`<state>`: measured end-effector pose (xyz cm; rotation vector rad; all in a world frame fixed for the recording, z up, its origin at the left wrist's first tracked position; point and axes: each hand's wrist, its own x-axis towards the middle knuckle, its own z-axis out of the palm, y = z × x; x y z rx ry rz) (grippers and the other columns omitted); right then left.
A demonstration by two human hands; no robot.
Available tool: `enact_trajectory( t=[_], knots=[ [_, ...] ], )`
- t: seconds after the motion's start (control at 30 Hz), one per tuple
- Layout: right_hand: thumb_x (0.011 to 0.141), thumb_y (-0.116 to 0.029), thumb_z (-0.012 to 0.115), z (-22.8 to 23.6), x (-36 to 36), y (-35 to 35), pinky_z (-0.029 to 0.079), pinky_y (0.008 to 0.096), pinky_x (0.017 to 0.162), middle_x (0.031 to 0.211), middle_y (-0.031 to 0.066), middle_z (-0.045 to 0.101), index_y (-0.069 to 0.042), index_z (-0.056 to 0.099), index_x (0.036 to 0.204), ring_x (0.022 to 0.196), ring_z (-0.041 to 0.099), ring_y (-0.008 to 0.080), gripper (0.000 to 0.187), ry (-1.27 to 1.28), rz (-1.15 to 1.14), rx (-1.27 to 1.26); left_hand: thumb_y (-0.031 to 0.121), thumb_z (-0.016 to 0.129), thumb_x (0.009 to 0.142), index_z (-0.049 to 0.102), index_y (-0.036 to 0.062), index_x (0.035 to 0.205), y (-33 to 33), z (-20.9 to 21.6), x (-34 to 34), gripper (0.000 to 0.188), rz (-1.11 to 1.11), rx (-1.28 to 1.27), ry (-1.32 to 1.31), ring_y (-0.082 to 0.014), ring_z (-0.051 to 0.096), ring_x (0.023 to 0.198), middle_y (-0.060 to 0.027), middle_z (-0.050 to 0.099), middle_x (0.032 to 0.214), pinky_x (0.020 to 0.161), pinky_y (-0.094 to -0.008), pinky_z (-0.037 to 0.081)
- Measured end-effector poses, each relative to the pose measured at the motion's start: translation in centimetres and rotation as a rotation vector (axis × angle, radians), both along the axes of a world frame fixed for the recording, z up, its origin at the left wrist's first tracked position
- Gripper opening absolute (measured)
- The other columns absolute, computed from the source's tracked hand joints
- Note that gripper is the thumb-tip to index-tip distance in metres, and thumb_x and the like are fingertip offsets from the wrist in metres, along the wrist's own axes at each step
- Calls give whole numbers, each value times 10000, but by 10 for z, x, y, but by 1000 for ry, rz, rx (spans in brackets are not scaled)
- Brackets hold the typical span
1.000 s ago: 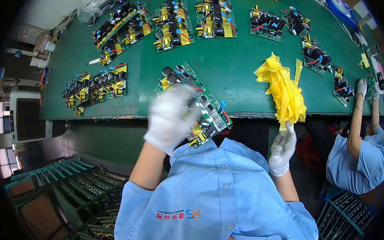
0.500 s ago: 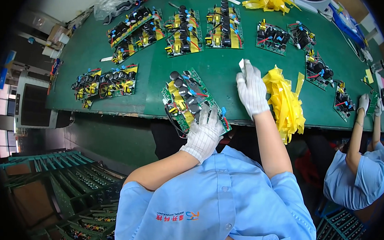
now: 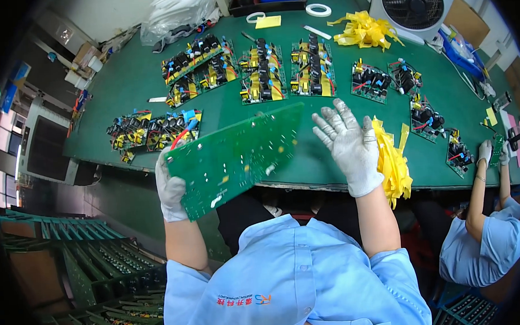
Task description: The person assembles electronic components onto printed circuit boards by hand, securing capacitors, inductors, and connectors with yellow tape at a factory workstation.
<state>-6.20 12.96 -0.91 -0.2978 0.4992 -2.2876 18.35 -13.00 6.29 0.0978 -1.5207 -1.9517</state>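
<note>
My left hand (image 3: 173, 189), in a white glove, grips a circuit board (image 3: 236, 158) by its left edge. The board is raised and tilted, its green soldered underside facing me; the parts on its other face are hidden apart from a red and blue wire at the upper left corner. To the right of the board, my gloved right hand (image 3: 349, 143) is raised with the palm showing and the fingers spread, nothing in it. Close beside that hand lies a bundle of yellow tape strips (image 3: 393, 167) at the front edge of the green table (image 3: 325, 179).
Several populated boards (image 3: 262, 74) stand in groups across the table. Farther back are another yellow strip pile (image 3: 368, 30), a white tape roll (image 3: 318, 10) and a fan (image 3: 413, 4). Green racks (image 3: 100, 253) holding boards stand at lower left. A co-worker (image 3: 481, 233) handles a board at right.
My left hand has lifted the circuit board off the table and turned its underside toward me. The right hand has turned palm-out and spread; the small white piece at its fingertips no longer shows.
</note>
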Motion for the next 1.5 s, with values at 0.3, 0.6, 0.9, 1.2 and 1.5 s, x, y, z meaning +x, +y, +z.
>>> enact_trajectory(
  t=[0.3, 0.6, 0.9, 1.2, 1.5],
  knots=[
    [956, -613, 482, 26, 19, -13, 299, 435, 1155, 1392, 201, 520, -43, 341, 1512, 1381, 405, 381, 809, -70, 56, -30, 246, 857, 687, 514, -16, 1311, -3, -51, -10, 758, -368, 143, 218, -394, 523, 1236, -213, 572, 1306, 1016, -534, 478],
    [851, -306, 683, 48, 20, -54, 527, 417, 882, 1107, 201, 672, -58, 623, 1220, 1026, 648, 364, 448, 1851, -22, 879, 429, 877, 693, 613, 8, 1018, -19, -77, -41, 593, -329, 13, 22, -224, 592, 1000, -111, 611, 1038, 906, -392, 475],
    [847, -316, 686, 34, 37, -91, 529, 461, 655, 772, 166, 678, -70, 662, 1041, 729, 671, 365, 314, 1835, -209, 1146, 65, 680, 788, 532, -57, 1291, -63, -37, -42, 538, 97, -406, -111, -277, 545, 1246, -168, 581, 1310, 1101, -401, 382],
    [886, -363, 612, 32, 43, -115, 504, 472, 620, 623, 147, 632, -85, 688, 884, 618, 642, 368, 288, 1974, -239, 1197, 376, 572, 917, 705, 93, 985, -25, -10, -88, 320, -32, -1676, -651, -283, 645, 926, -101, 683, 875, 834, -426, 508],
    [900, -303, 568, 46, 17, -121, 517, 503, 649, 686, 177, 657, -58, 653, 827, 685, 658, 390, 270, 2053, 29, 1114, 352, 592, 887, 664, 67, 728, -19, -22, -101, 334, 58, -1760, -582, -304, 637, 790, -123, 644, 742, 728, -437, 491]
  ],
)
